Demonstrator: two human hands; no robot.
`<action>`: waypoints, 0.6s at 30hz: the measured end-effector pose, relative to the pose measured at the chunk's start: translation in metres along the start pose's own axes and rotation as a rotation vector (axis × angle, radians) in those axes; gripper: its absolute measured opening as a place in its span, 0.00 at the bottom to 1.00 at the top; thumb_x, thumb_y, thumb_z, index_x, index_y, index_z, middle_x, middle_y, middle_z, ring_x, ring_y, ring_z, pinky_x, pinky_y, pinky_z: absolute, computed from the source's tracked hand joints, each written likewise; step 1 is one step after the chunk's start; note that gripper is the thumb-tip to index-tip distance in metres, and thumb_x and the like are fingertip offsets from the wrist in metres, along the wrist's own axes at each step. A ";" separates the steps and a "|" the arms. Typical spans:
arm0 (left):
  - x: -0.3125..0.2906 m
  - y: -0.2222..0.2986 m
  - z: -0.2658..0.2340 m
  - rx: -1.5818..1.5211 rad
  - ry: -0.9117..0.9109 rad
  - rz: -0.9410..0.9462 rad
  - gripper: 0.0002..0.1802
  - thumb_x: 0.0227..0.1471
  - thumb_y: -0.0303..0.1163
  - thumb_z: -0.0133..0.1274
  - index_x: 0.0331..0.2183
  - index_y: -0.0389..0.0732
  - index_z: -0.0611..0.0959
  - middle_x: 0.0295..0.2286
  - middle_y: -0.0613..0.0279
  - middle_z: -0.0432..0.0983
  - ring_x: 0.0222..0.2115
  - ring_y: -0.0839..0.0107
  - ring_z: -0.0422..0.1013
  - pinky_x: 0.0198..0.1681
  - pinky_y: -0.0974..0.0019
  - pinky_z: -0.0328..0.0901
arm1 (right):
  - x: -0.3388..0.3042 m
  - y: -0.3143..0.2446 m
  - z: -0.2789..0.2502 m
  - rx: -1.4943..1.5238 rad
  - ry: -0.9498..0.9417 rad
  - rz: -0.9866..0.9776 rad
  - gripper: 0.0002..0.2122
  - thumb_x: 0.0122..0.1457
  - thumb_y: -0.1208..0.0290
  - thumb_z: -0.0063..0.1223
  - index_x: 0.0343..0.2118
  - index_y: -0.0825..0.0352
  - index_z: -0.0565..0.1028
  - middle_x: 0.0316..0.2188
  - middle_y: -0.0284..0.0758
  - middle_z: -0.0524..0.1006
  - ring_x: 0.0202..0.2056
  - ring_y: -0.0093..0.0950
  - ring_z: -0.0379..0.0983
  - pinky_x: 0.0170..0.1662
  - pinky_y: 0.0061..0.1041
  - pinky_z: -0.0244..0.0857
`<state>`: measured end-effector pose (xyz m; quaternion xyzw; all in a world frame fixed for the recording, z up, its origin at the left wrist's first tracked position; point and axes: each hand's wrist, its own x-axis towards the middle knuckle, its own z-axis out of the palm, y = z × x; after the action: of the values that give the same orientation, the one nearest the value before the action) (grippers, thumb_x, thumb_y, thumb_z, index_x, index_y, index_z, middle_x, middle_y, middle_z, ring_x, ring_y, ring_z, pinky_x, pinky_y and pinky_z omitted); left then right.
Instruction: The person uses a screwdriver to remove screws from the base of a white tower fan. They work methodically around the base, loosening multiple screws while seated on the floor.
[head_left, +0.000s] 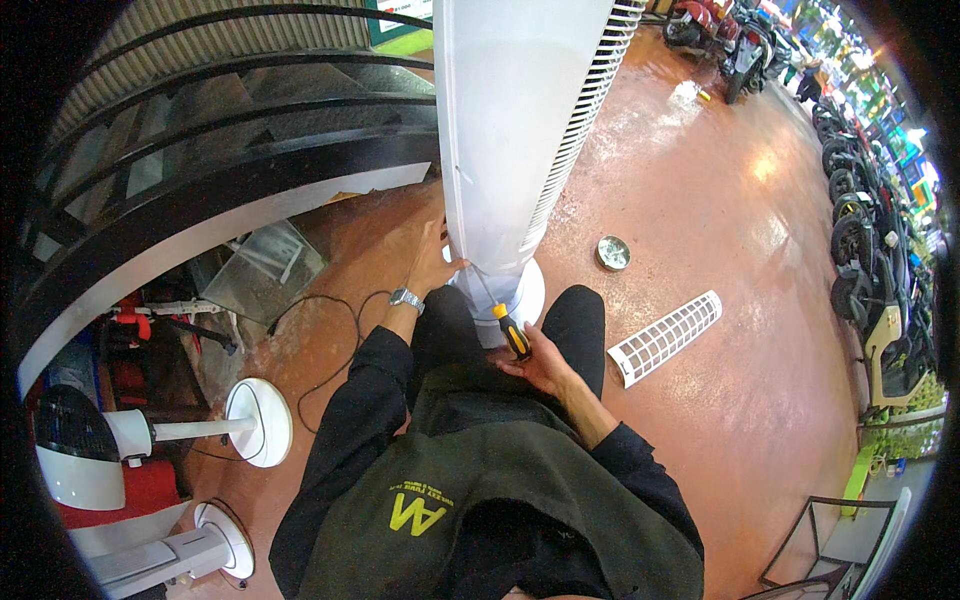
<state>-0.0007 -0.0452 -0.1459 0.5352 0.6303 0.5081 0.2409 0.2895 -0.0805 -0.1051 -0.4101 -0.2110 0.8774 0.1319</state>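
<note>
A tall white tower fan (pixel 500 150) with a slatted side stands in front of me, its round white base (pixel 525 300) between my knees. My left hand (pixel 432 265), with a metal watch on the wrist, grips the fan's lower left side; its thumb shows at the front and the other fingers are partly hidden. In my right hand (pixel 545 362) is a yellow-and-black screwdriver (pixel 514 335). Its thin shaft slants up and left to the lower part of the fan, where the tip's exact contact is too small to make out.
On the floor to the right lie a round metal dish (pixel 613 253) and a white grille panel (pixel 668 338). Two white fans with round bases (pixel 262 422) lie at left, near a black cable (pixel 350 310) and a clear sheet (pixel 265 270). Black-railed stairs curve beyond; motorcycles (pixel 860 250) line the far right.
</note>
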 end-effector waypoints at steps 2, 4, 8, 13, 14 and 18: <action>0.001 0.013 0.002 0.028 -0.010 0.027 0.62 0.30 0.19 0.71 0.62 0.37 0.50 0.51 0.49 0.57 0.57 0.53 0.60 0.60 0.56 0.62 | 0.000 -0.003 -0.016 -0.048 -0.017 -0.005 0.15 0.67 0.62 0.42 0.46 0.71 0.68 0.37 0.42 0.76 0.35 0.28 0.74 0.35 0.22 0.71; 0.000 0.032 0.000 0.119 -0.016 -0.021 0.62 0.29 0.19 0.71 0.62 0.37 0.51 0.51 0.48 0.58 0.57 0.52 0.60 0.60 0.56 0.62 | -0.005 -0.006 -0.013 -0.061 0.027 -0.055 0.11 0.66 0.67 0.46 0.45 0.69 0.69 0.35 0.40 0.76 0.33 0.27 0.74 0.33 0.22 0.70; -0.002 0.013 -0.003 0.094 0.020 -0.007 0.62 0.29 0.20 0.71 0.62 0.37 0.51 0.51 0.48 0.57 0.56 0.52 0.61 0.59 0.56 0.63 | 0.001 0.006 -0.004 -0.342 0.113 -0.313 0.14 0.60 0.76 0.55 0.47 0.70 0.67 0.33 0.37 0.75 0.33 0.25 0.73 0.34 0.22 0.71; -0.001 0.025 -0.001 0.093 0.000 -0.044 0.62 0.29 0.20 0.71 0.62 0.37 0.51 0.52 0.48 0.57 0.56 0.53 0.61 0.59 0.56 0.64 | -0.006 -0.002 -0.013 0.102 0.041 -0.053 0.15 0.60 0.74 0.54 0.49 0.72 0.68 0.38 0.39 0.74 0.35 0.28 0.74 0.38 0.24 0.72; -0.001 0.027 -0.001 0.100 -0.007 -0.064 0.62 0.29 0.20 0.71 0.62 0.37 0.51 0.52 0.48 0.56 0.56 0.53 0.61 0.59 0.56 0.64 | -0.008 -0.004 -0.015 0.090 0.041 -0.014 0.16 0.60 0.74 0.54 0.49 0.73 0.68 0.39 0.40 0.75 0.36 0.27 0.74 0.40 0.26 0.72; 0.000 0.027 -0.001 0.052 -0.017 -0.091 0.62 0.29 0.19 0.71 0.62 0.37 0.51 0.53 0.48 0.56 0.57 0.52 0.60 0.59 0.56 0.63 | -0.005 0.010 -0.008 -0.317 0.139 -0.323 0.14 0.58 0.76 0.56 0.46 0.75 0.71 0.41 0.43 0.76 0.36 0.29 0.75 0.43 0.29 0.73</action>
<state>0.0098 -0.0483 -0.1216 0.5163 0.6651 0.4754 0.2550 0.2988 -0.0890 -0.1111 -0.4461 -0.3995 0.7704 0.2188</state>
